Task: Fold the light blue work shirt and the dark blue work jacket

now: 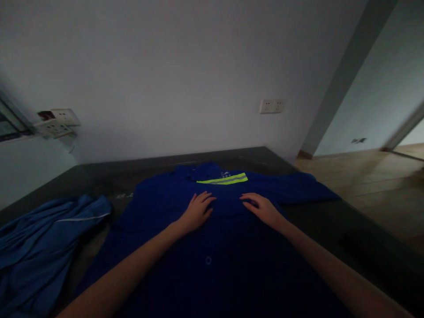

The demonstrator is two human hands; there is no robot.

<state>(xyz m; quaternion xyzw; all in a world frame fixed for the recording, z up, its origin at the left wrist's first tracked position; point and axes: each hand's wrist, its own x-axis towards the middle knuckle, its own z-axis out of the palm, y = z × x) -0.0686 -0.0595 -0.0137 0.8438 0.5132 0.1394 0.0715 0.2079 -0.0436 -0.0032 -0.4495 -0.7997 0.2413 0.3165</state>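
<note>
A dark blue work shirt (212,265) lies spread flat on a dark table (347,221), collar away from me, with a yellow-green reflective strip (222,179) near the collar and a button on its front. My left hand (198,210) rests flat on the shirt's chest, fingers stretched out and a little apart. My right hand (260,206) lies flat beside it on the chest, fingers extended toward the left hand. Neither hand grips any cloth.
A second, lighter blue garment (43,238) lies crumpled at the table's left. The table meets a white wall with sockets (272,106) behind. To the right the table edge drops to a wooden floor (371,176).
</note>
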